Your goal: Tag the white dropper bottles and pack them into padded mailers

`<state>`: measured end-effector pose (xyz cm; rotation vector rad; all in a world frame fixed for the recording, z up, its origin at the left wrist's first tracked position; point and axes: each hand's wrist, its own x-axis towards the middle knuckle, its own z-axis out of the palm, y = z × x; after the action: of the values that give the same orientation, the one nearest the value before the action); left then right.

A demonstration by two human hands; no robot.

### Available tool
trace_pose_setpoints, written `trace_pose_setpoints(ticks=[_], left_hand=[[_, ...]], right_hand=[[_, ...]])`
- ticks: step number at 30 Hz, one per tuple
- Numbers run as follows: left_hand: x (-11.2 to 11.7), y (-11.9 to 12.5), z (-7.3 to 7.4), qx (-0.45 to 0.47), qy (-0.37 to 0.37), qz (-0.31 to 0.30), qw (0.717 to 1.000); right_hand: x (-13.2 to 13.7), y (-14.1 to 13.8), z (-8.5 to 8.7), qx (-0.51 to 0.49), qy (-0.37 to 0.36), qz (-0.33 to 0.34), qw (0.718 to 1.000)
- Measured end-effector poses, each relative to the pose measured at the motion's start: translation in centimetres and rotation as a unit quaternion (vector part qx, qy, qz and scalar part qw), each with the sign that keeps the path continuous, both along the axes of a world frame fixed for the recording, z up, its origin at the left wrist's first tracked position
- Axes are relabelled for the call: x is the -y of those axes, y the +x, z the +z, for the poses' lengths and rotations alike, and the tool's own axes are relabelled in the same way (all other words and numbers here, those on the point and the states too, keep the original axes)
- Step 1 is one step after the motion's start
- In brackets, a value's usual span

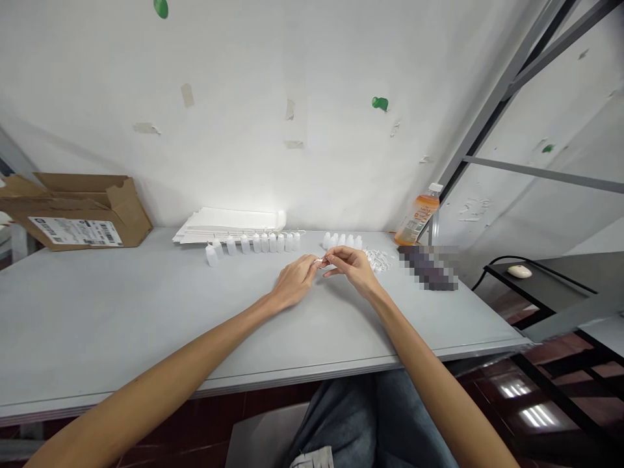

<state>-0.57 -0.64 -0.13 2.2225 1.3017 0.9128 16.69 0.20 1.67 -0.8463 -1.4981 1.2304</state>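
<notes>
Grey tabletop (121, 312) under a white wall (234, 97): left hand (295, 281) and right hand (351, 268) both pinching a tiny white plastic piece (322, 261) between the fingertips, just in front of a row of small white plastic bottles (263, 243), with loose white parts (377, 260) beside the right hand.

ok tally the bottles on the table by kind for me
white plastic bottles in the long row: 10
white plastic bottles in the short row: 5
plastic drink bottle with orange liquid: 1
total: 16

Bare hands (295, 281), blue denim jeans (336, 413)
</notes>
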Motion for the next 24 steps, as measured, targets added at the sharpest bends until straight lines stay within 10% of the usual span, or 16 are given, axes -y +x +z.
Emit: trace_pose_setpoints(ticks=[24], left_hand=[[0.6,0.6,-0.8,0.003,0.015,0.041,0.999]], right_hand=[[-0.6,-1.0,-1.1,0.063,0.027,-0.018,0.997]])
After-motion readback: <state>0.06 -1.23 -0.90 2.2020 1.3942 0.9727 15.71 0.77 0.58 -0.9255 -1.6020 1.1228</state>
